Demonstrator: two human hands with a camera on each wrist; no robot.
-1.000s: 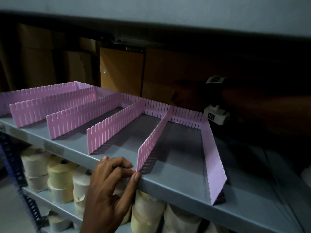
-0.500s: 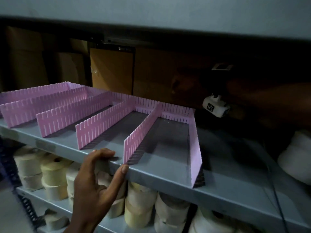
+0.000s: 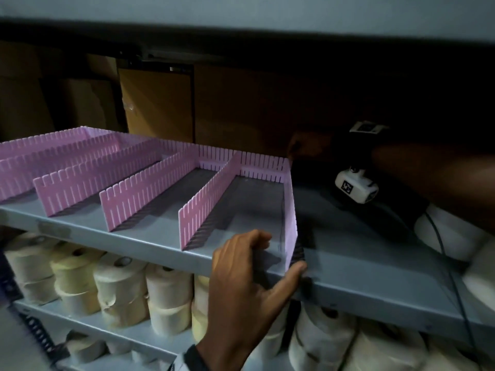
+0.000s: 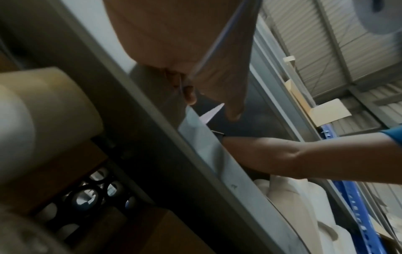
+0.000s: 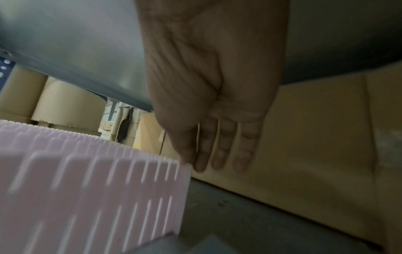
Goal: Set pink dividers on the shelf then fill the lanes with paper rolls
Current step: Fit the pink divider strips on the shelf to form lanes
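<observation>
Resting on the front lip of the grey metal shelf [image 3: 375,285], the left hand [image 3: 241,285] has its grip spread beside the front end of the rightmost pink slotted plastic divider [image 3: 290,210], which runs front-to-back, while the right hand [image 5: 213,96], fingers straight, touches its dim far end.

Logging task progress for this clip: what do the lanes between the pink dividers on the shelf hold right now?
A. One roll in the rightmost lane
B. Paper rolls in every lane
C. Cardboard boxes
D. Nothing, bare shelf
D: between the pink dividers only bare shelf shows; the paper rolls sit on the level below.
</observation>
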